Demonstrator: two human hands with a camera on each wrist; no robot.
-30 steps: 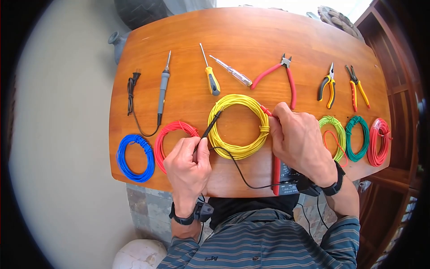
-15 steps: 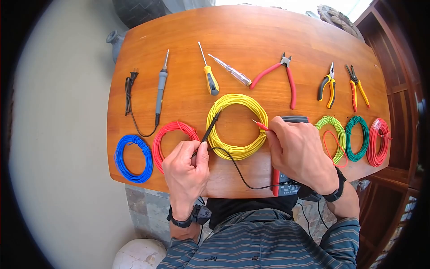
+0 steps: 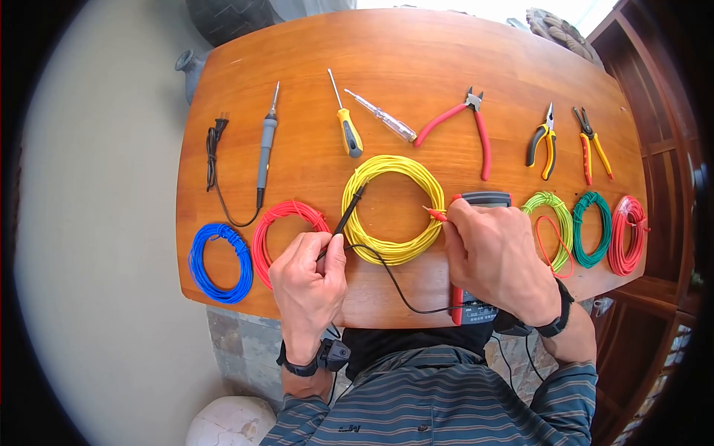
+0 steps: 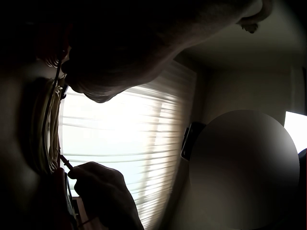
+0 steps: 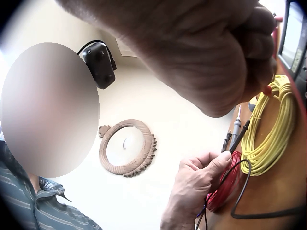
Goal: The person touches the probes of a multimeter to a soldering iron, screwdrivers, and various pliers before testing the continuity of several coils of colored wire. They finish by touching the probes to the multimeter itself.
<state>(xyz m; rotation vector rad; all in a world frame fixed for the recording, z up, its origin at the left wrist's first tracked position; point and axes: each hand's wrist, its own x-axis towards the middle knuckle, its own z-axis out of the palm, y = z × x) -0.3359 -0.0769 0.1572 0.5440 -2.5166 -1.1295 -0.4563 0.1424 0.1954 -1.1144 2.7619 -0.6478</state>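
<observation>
In the head view my left hand [image 3: 309, 275] pinches a black test probe [image 3: 349, 210] between thumb and fingers. Its tip points to the upper left part of a yellow wire coil [image 3: 393, 257], where a wire end sticks out. My right hand [image 3: 498, 249] holds a red test probe [image 3: 436, 215], whose tip overlaps the coil's right side, beside the wrapped tie. Under the right hand lies a red and grey multimeter [image 3: 483, 199], mostly covered. A black lead [image 3: 398, 282] runs from it towards the left hand. The right wrist view also shows the left hand [image 5: 194, 187] gripping the black probe.
Blue [image 3: 197, 260] and red [image 3: 260, 238] wire coils lie left; yellow-green, green [image 3: 607, 230] and red coils lie right. Behind are a soldering iron [image 3: 266, 149], a screwdriver [image 3: 351, 134], a clear tester [image 3: 390, 123], red-handled cutters [image 3: 483, 141] and two pliers.
My right hand has brought the red probe down from the coil's upper right to its right side, uncovering the multimeter's top. The left hand and black probe have barely moved.
</observation>
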